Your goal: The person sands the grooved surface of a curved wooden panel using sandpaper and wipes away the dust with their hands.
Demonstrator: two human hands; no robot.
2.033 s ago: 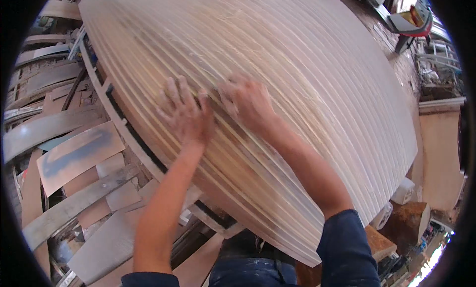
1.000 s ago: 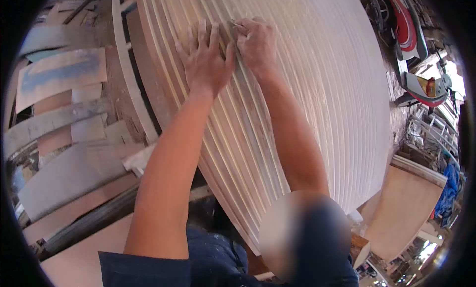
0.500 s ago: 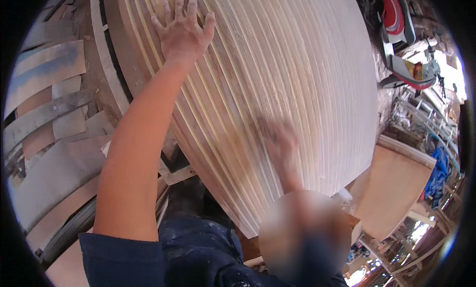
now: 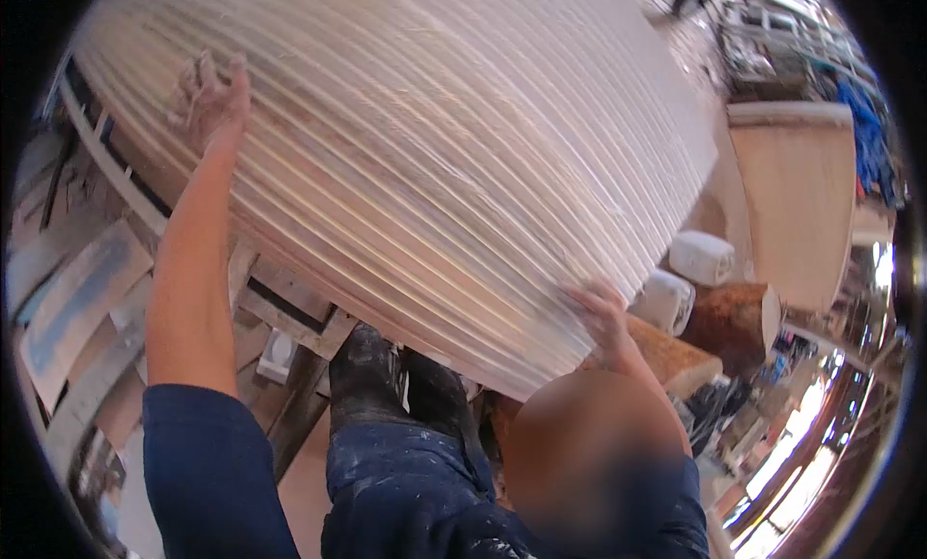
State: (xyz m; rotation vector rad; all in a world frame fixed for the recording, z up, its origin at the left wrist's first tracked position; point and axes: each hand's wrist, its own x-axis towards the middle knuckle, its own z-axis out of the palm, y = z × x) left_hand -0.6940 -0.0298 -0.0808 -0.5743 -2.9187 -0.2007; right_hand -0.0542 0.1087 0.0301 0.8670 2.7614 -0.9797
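A large pale panel with many raised parallel strips, like slatted wood, lies in front of me under whitish dust. Over its left part is my left hand, dusty, fingers apart and slightly bent, nothing visible in it. My right hand rests on the strips near the panel's lower right edge. Its fingers are stretched out and somewhat smeared; whether anything lies beneath the palm is hidden. A blurred round patch covers part of my right arm.
Two white plastic jugs and a cut log sit right of the panel. Beyond them leans a brown board, near a blue tarp. Curved wooden pieces lie at left. The panel rests on a frame.
The view has turned, so the panel lies more slanted. My right hand has moved from the panel's middle to its lower right edge. My left hand's fingers have bent from a flatter spread.
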